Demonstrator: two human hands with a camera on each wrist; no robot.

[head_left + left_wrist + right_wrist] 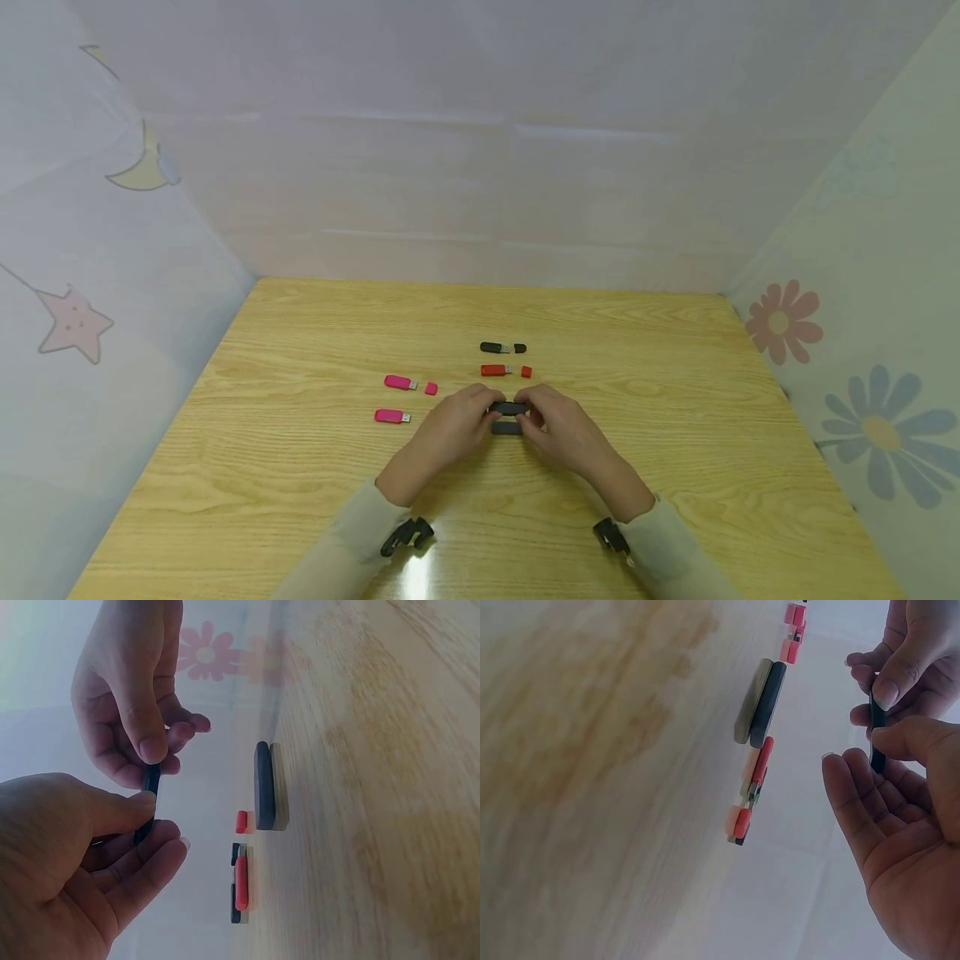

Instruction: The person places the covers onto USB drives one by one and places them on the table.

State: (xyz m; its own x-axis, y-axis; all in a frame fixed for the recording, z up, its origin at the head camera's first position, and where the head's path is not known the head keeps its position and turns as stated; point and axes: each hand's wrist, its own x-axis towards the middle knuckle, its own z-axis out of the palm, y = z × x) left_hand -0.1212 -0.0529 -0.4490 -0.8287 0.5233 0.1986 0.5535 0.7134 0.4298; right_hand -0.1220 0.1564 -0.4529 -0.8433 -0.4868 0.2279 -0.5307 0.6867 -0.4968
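A black USB stick (508, 408) is held level above the table, between both hands. My left hand (459, 423) pinches its left end between thumb and fingers, and my right hand (558, 425) pinches the right end the same way. The wrist views show the stick (151, 780) raised off the wood; fingertips cover both ends. Just nearer to me lies a second dark stick (505, 428), closed, its right end beside the right thumb. In the right wrist view this dark stick (768, 705) rests flat on the tabletop.
Behind the hands lie a red USB stick (492, 370) with its red cap (527, 372) apart, and a black one (491, 347) beside its black cap (520, 348). Leftward are two uncapped pink sticks (397, 382) and a pink cap (431, 388). White printed sheets (480, 200) enclose the table.
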